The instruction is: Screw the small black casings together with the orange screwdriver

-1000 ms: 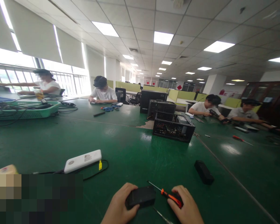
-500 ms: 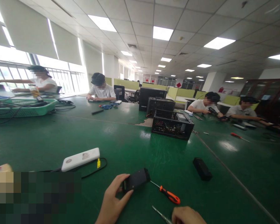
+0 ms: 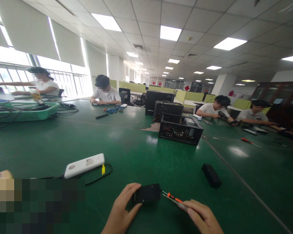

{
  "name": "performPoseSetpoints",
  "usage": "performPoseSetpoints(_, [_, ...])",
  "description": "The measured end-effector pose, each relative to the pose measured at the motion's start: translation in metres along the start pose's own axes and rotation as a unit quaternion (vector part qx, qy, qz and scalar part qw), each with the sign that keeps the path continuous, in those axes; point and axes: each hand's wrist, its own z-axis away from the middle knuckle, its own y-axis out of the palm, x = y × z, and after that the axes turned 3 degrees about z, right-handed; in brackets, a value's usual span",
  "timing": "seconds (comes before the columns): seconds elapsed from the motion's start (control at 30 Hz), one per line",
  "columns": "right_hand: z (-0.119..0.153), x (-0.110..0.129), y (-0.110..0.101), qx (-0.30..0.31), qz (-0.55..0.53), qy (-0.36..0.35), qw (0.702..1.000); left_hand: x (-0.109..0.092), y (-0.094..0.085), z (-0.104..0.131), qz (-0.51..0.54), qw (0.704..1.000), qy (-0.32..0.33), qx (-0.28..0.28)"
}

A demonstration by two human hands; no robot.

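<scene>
Near the bottom centre, a small black box-shaped device (image 3: pixel 148 194) is gripped at its left end between the thumb and fingers of my left hand (image 3: pixel 123 208). My right hand (image 3: pixel 202 214) pinches a thin metal-shafted tool (image 3: pixel 174 201), whose tip points left at the device's right end; whether they touch is unclear. Behind that tool a screwdriver with an orange and black handle (image 3: pixel 175 197) lies on the table, partly hidden by the tool and my fingers.
On the green table (image 3: pixel 127 156) are a white power bank (image 3: pixel 85 165) with a black cable, a black block (image 3: pixel 211 175) at right, and an open computer case (image 3: pixel 180 130) farther back. A green basket (image 3: pixel 46 112) stands at left. Several people sit around the table.
My right hand has risen and brought the thin tool up to the device's right end. The device has tilted and shifted slightly right and down in my left hand.
</scene>
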Motion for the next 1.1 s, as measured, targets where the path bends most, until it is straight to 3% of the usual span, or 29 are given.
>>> performPoseSetpoints(0.2, [-0.005, 0.013, -0.004, 0.029, -0.001, -0.051, 0.998, 0.001, 0.003, 0.002, 0.013, 1.000, 0.007, 0.027])
performPoseSetpoints(0.33, [-0.010, 0.015, -0.009, 0.088, 0.044, -0.082, 0.992, 0.003, 0.003, 0.004, 0.023, 0.999, -0.002, 0.046])
performPoseSetpoints(0.53, [-0.011, 0.013, -0.024, 0.103, 0.124, -0.158, 0.974, -0.004, 0.001, 0.002, 0.049, 0.993, -0.020, 0.107])
performPoseSetpoints(0.7, [-0.005, 0.019, -0.043, 0.174, 0.125, -0.124, 0.969, -0.017, 0.008, 0.001, 0.106, 0.972, 0.019, 0.207])
performPoseSetpoints(0.83, [0.000, -0.001, -0.046, 0.174, 0.048, -0.043, 0.983, -0.020, 0.015, 0.004, 0.115, 0.974, 0.024, 0.192])
performPoseSetpoints(1.0, [0.001, -0.031, -0.020, 0.199, -0.025, 0.029, 0.979, -0.017, 0.015, 0.007, 0.111, 0.980, 0.012, 0.162])
performPoseSetpoints(1.1, [-0.001, -0.032, 0.000, 0.163, -0.035, 0.043, 0.985, -0.010, 0.016, 0.006, 0.106, 0.983, 0.023, 0.151])
